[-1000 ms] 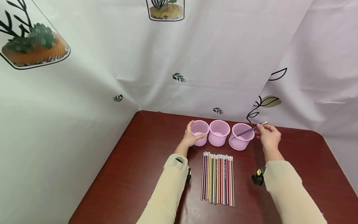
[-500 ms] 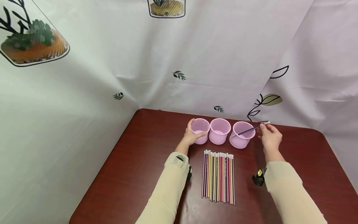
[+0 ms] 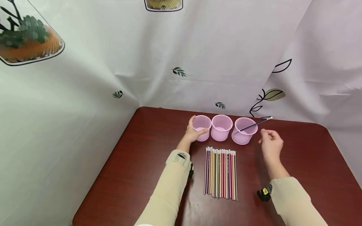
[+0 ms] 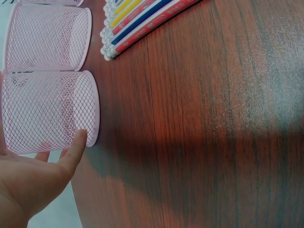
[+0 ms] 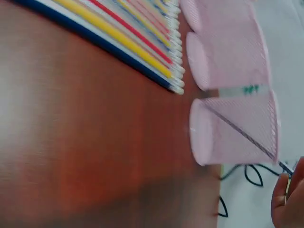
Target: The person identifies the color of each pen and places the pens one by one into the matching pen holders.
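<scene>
Three pink mesh pencil cups stand side by side near the table's back edge. My left hand (image 3: 193,133) holds the left cup (image 4: 47,109), thumb on its near side and fingers round the far side. The middle cup (image 3: 220,134) stands between the other two. In the right cup (image 3: 240,138) a dark pencil (image 3: 255,124) leans over the rim, its white eraser end up and to the right. My right hand (image 3: 271,145) is just right of that cup, apart from the pencil, fingers loosely bent and holding nothing.
In front of the cups, a row of several coloured pencils (image 3: 220,173) lies side by side, eraser ends toward the cups. The dark red wooden table (image 3: 135,169) meets a patterned white cloth (image 3: 226,62) at the back.
My right hand has let go of the dark pencil and drawn back toward me; the pencil now leans in the right cup. The left hand keeps its hold on the left cup.
</scene>
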`<state>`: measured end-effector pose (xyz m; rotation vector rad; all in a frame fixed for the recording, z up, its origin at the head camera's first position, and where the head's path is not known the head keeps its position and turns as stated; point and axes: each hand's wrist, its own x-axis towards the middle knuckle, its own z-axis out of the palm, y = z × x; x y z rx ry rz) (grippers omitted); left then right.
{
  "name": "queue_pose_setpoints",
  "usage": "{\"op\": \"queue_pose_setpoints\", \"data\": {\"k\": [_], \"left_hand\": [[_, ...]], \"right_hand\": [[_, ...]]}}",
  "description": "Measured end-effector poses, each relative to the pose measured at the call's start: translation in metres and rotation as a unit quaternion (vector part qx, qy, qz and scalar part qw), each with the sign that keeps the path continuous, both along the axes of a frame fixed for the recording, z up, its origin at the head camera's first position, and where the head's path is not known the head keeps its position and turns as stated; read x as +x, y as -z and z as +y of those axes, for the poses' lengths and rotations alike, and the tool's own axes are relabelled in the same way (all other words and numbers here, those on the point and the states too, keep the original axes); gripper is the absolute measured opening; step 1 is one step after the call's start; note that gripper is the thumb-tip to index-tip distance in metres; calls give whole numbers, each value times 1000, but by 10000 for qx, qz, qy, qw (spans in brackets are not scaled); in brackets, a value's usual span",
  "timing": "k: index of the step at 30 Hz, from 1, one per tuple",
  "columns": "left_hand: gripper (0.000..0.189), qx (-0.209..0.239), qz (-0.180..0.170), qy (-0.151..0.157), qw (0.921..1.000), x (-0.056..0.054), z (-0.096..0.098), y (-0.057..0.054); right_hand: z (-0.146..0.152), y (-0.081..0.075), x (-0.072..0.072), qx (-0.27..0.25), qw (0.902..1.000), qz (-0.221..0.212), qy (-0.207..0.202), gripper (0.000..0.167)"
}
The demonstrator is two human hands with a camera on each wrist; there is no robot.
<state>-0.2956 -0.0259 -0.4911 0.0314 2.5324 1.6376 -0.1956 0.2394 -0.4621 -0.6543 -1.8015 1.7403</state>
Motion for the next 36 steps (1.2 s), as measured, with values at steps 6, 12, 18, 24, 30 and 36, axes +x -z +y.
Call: {"op": "queue_pose_setpoints", "data": {"k": [6, 12, 18, 24, 30, 36], "left_hand": [[94, 54, 63, -11, 10000, -2, -3, 1], [95, 90, 47, 7, 9999, -2, -2, 4], [94, 130, 63, 17, 9999, -2, -2, 3], [94, 172, 74, 16, 9998, -2, -2, 4], [94, 170, 58, 7, 9998, -2, -1, 3], [94, 185, 61, 49, 9998, -1, -1, 3]], "right_hand": [[-20, 34, 9, 1773, 9641, -1251, -1531, 20], [-24, 58, 16, 3038, 8932, -2019, -2629, 20], [-23, 65, 19, 3383, 8737, -2120, -2781, 24], [-22, 65, 16, 3418, 8660, -2160, -2941, 26], [-19, 62, 17, 3387, 8585, -2343, -3054, 26], [-16, 57, 15, 3056, 8553, -2808, -3103, 29]]}}
